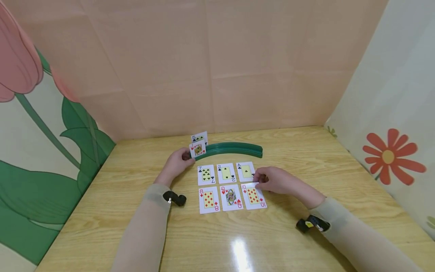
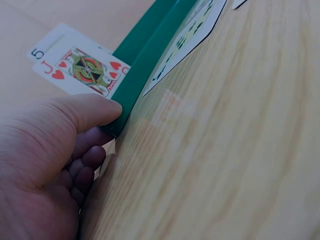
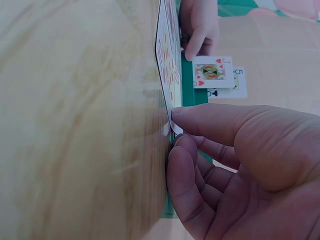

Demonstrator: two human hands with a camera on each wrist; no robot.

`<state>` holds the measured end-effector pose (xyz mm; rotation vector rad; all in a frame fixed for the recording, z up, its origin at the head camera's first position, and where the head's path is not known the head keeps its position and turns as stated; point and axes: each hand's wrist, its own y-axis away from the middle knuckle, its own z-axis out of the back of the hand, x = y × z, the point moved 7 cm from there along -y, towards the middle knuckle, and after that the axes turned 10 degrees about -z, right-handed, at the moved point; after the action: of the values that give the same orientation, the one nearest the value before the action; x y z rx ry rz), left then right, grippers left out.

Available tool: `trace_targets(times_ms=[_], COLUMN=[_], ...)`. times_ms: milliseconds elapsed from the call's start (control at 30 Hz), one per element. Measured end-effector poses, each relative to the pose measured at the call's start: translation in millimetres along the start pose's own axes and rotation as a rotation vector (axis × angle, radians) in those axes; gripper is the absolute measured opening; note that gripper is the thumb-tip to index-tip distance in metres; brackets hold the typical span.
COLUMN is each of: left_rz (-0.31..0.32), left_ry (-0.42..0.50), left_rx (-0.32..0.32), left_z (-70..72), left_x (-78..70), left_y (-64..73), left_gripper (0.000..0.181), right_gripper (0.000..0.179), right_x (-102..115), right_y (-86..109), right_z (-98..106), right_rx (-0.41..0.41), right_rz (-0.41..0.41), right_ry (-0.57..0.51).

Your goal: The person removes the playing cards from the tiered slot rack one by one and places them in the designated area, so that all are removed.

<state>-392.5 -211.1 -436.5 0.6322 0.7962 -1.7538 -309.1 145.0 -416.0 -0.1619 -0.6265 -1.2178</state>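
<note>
My left hand (image 1: 176,163) grips the left end of a curved green card holder (image 1: 234,148), its thumb on the front face. Upright in that end stand a jack of hearts (image 1: 198,149) and, behind it, a five of clubs (image 1: 199,136). My right hand (image 1: 276,180) pinches the upper right corner of the ten of diamonds (image 1: 252,196) between thumb and fingers; the right wrist view shows the thumb (image 3: 210,117) on the card's face. Those fingers partly cover the lower right corner of the ace of clubs (image 1: 245,171).
Face up in two rows lie a seven of clubs (image 1: 206,175), a two of clubs (image 1: 226,173), an eight of diamonds (image 1: 209,200) and a queen of hearts (image 1: 231,197). The wooden table (image 1: 112,211) meets a pink backdrop (image 1: 210,75) behind and a flowered panel (image 1: 391,113) at right.
</note>
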Motion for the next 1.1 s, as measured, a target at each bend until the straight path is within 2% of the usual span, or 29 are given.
trace_targets(times_ms=[433,667,867,1100], left_rz=[-0.001,-0.006,0.001,-0.006], left_ry=[-0.006,-0.003,-0.007,-0.014], left_rx=[-0.002,0.000,-0.001,-0.001], left_z=[1.5,1.5,0.7,0.3], left_x=[2.0,-0.8,-1.1,0.9], left_y=[-0.1,-0.4,-0.5,-1.4], left_gripper=[0.039,0.040,0.039,0.038], right_gripper=[0.008,0.007,0.007,0.010], right_x=[1,-2,5,23], right_y=[-0.7,1.2,-2.2,-17.1], right_z=[0,3,18,33], right_rx=[0.006,0.052,-0.011,-0.054], right_rz=[0.011,-0.033,-0.004,0.054], right_ry=[-0.011,-0.120,-0.103,-0.117])
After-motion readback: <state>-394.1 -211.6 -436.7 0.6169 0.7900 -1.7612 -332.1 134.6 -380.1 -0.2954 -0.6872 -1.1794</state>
